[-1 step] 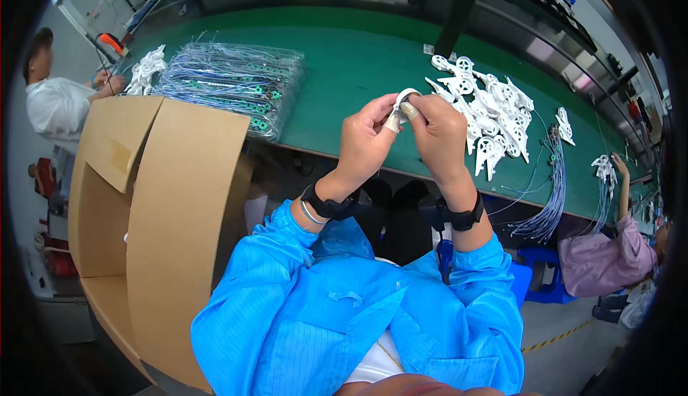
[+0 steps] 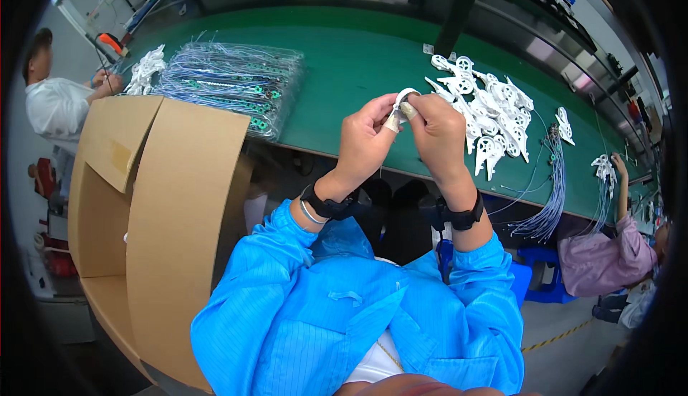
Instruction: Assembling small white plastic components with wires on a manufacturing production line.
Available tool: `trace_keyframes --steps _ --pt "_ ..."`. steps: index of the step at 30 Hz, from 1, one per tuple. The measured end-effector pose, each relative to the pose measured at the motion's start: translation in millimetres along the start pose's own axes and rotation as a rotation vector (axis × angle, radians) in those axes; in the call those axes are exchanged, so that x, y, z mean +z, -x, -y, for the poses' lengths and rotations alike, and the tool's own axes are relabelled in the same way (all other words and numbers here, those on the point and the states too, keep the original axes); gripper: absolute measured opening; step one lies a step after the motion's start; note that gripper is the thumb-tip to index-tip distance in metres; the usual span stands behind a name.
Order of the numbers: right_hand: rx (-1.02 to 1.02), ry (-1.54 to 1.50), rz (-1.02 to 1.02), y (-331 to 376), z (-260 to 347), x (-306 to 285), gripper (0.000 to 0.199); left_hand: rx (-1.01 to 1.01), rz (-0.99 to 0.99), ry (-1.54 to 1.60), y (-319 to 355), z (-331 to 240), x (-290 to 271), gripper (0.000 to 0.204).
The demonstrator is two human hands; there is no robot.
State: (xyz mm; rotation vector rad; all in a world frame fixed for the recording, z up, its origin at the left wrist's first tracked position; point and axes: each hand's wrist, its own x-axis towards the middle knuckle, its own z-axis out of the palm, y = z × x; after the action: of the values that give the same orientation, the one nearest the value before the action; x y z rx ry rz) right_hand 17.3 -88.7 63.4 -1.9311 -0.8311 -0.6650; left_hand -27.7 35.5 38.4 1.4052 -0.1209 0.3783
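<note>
A small white plastic ring-shaped part [image 2: 403, 102] is held above the near edge of the green work table [image 2: 358, 59], pinched between both hands. Only its curved upper rim is seen, arching from left to right; the rest is hidden by fingers, so its long axis cannot be told. The left hand [image 2: 365, 141] is closed on its left side, the right hand [image 2: 438, 134] on its right. A heap of white plastic fan-shaped parts [image 2: 487, 113] lies just beyond to the right.
</note>
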Motion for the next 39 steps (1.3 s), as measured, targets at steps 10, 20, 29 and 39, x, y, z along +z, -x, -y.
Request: trace_keyframes --steps 10,20,29,39 --pt "-0.167 0.135 0.078 -8 1 -1 0.019 -0.042 0.012 0.032 -5 -6 -7 0.030" --pt "0.188 -0.042 -0.058 20 -6 -43 0.020 -0.258 0.021 0.389 -28 22 -19 0.031" --pt "0.823 -0.177 -0.114 109 -67 -125 0.016 0.082 -0.087 0.269 -249 23 -37 0.023" --pt "0.941 0.077 -0.376 156 -113 -181 0.015 0.082 0.471 -0.694 -248 77 3 0.027"
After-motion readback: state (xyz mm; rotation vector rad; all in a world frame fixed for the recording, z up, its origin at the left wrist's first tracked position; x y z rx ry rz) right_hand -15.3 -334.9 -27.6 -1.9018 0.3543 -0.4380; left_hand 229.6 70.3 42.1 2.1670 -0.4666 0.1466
